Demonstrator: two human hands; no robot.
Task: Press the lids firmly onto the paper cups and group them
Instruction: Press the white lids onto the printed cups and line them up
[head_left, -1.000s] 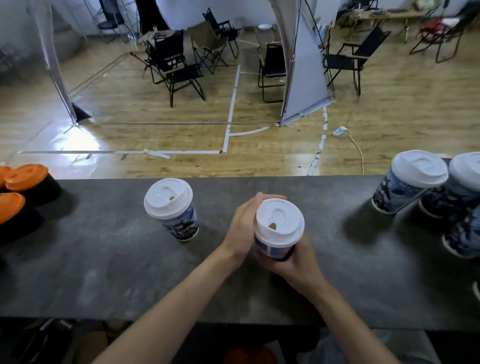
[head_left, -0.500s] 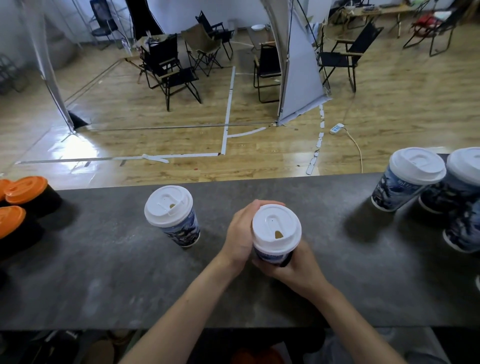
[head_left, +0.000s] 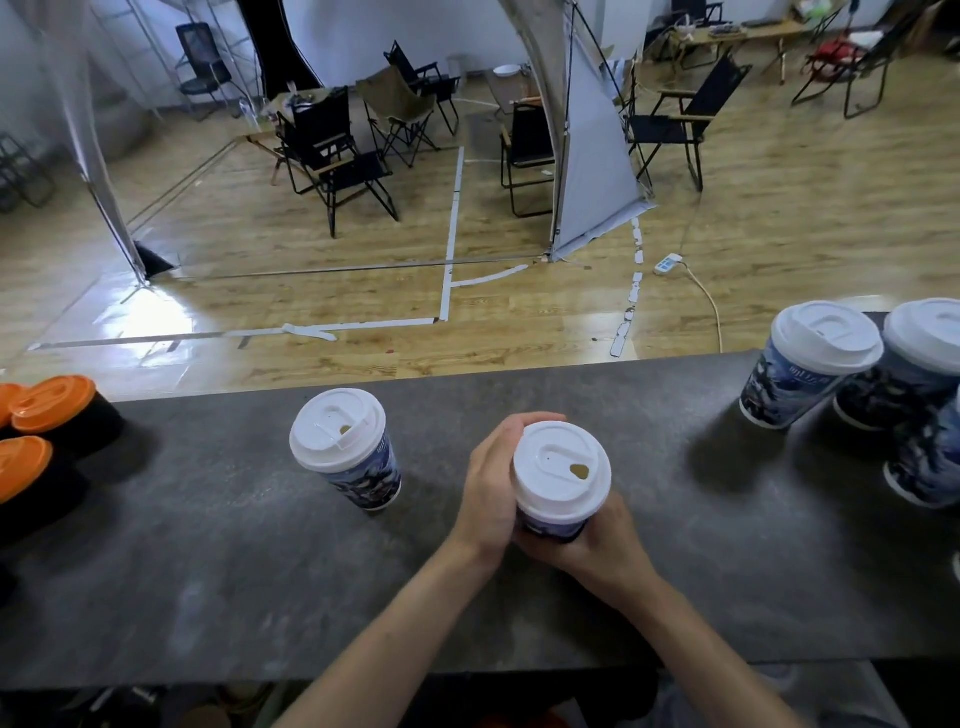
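Two hands: both wrapped around one blue-printed paper cup (head_left: 551, 526) at the near middle of the dark stone counter (head_left: 208, 571).
Left hand (head_left: 491, 486): curled against the cup's left side, fingertips reaching round the far edge just under the lid.
Right hand (head_left: 597, 545): cupped low around the near and right side of the cup's base, closed on it.
Held cup's lid (head_left: 562, 472): white plastic, seated on the rim, sip hole open toward the right, tan liquid visible through it.
Contact with counter: cannot tell whether the held cup rests on the surface or sits slightly raised.
Second lidded cup (head_left: 347, 452): same blue print and white lid, standing alone on the counter just left of the hands, clear of them.
Grouped cups at right: one lidded cup (head_left: 810, 364) at the counter's far edge, another (head_left: 919, 358) touching or nearly touching it, a third (head_left: 930, 467) nearer, partly cut off by the frame.
Left edge: black cups with orange lids (head_left: 52, 397) clustered well apart from the blue ones.
Beyond the counter: wooden floor (head_left: 519, 312) marked with white tape, black folding chairs (head_left: 337, 156), a white power strip (head_left: 667, 263) with its cable.
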